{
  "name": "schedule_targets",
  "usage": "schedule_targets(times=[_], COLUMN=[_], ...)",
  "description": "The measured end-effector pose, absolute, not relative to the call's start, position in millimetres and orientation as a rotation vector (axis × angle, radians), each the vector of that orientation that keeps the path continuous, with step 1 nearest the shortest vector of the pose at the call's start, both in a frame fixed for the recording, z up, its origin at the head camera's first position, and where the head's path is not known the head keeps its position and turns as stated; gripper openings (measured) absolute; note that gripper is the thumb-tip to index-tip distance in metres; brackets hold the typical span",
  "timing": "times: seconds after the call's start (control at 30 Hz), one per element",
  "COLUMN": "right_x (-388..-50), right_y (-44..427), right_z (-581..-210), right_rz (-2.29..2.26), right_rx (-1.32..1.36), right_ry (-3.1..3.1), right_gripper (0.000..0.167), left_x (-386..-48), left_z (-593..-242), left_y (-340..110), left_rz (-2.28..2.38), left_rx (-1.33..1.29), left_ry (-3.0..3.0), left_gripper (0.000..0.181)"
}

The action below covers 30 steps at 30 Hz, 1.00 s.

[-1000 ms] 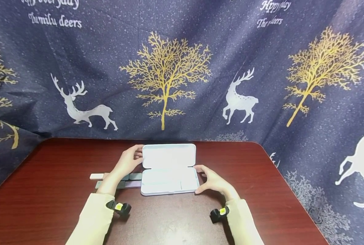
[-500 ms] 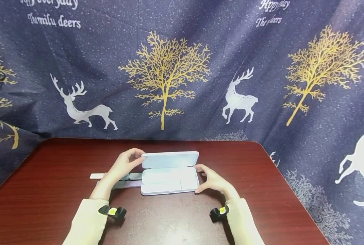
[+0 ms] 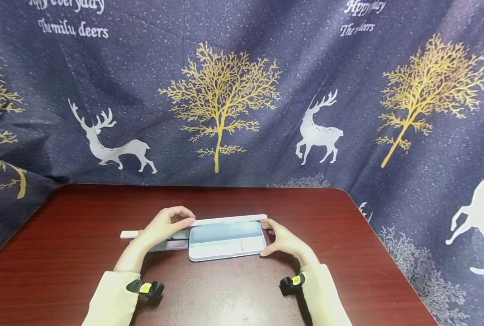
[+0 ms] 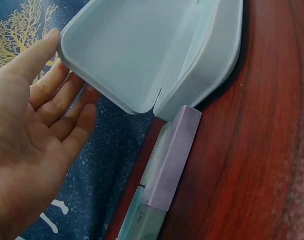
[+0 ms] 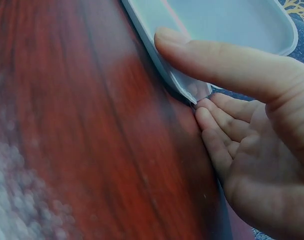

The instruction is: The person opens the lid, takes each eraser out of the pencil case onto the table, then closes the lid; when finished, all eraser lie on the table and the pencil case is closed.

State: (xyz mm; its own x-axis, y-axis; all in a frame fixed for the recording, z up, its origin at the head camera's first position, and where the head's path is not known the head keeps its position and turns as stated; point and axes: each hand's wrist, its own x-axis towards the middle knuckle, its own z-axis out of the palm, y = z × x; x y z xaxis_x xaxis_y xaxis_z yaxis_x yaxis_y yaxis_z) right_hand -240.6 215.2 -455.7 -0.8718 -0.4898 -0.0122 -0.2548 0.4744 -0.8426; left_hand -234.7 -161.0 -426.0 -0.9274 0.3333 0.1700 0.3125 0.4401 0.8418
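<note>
A pale blue pencil case [image 3: 219, 250] lies on the table, its hinged lid [image 3: 230, 220] raised and leaning over the base. The base has a divided front section. My left hand [image 3: 164, 226] pinches the lid's left corner, thumb on the edge and fingers behind it, as the left wrist view shows. At the other end, my right hand [image 3: 284, 242] grips the base's right side, with the thumb at the front corner and the fingers at the back. In the right wrist view the thumb [image 5: 222, 65] lies over the case's rim.
Left of the case lie two rows of small blocks, partly behind my left forearm: a lilac block [image 4: 174, 155], grey-green ones and a white block [image 3: 129, 234]. The dark red table [image 3: 234, 290] ends at a patterned blue cloth [image 3: 242, 90].
My left hand has brought the lid from leaning back to nearly edge-on, tilting forward over the base. The right hand keeps its place on the base.
</note>
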Motion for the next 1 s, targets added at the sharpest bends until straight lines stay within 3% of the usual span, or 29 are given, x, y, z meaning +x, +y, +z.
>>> schedule_targets(times=[0.13, 0.37, 0.57, 1.0], right_x=[-240.1, -238.9, -237.9, -238.3], right_y=[215.3, 218.0, 221.2, 223.6], right_z=[-454.9, -454.5, -457.0, -452.3], right_rz=[-1.317, -1.407, -1.424, -1.429], right_rx=[-0.61, -0.634, -0.6, -0.633], right_ry=[2.485, 2.393, 2.341, 2.304], right_gripper=[0.088, 0.101, 0.101, 0.089], left_x=[-232.3, -228.8, -227.2, -227.8], left_z=[-426.3, -429.3, -430.1, -435.5], left_y=[-163.6, -166.3, -162.3, -156.6], left_rz=[1.526, 1.428, 1.337, 1.263], left_rx=[0.637, 0.719, 0.76, 0.762], left_ry=[2.584, 2.497, 2.538, 2.562], left_gripper=[0.033, 0.056, 0.074, 0.09])
